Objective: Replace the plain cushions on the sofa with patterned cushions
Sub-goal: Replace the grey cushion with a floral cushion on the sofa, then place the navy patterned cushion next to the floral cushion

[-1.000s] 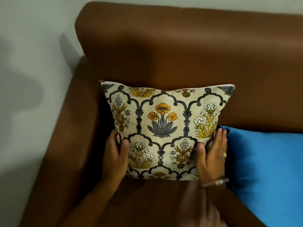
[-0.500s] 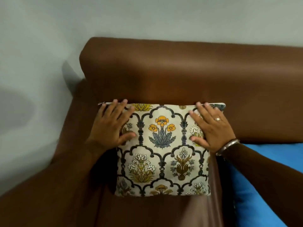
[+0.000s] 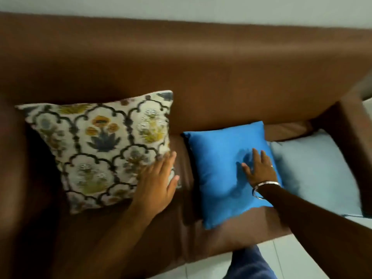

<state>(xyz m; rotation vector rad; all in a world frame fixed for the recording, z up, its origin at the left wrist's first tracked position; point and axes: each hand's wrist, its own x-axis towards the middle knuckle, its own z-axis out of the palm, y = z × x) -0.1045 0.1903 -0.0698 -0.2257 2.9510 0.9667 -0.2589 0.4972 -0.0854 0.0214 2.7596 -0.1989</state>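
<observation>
A cream cushion with a floral arch pattern [image 3: 96,146] leans against the backrest at the left end of the brown sofa [image 3: 201,73]. My left hand [image 3: 159,182] lies flat, fingers apart, over its lower right corner. To the right a plain bright blue cushion [image 3: 219,174] lies on the seat. My right hand [image 3: 259,168], with a ring and a bangle, rests open-palmed on the blue cushion's right side, gripping nothing. A plain pale blue cushion [image 3: 314,170] lies beyond it at the sofa's right end.
The sofa's right armrest [image 3: 354,127] rises beside the pale blue cushion. White tiled floor [image 3: 291,256] shows in front of the seat edge, with my blue trouser leg [image 3: 251,266] at the bottom. A pale wall runs behind the backrest.
My view has swung right, revealing the two plain cushions. My right hand left the patterned cushion and came down on the bright blue one. My left hand slid to the patterned cushion's lower right corner.
</observation>
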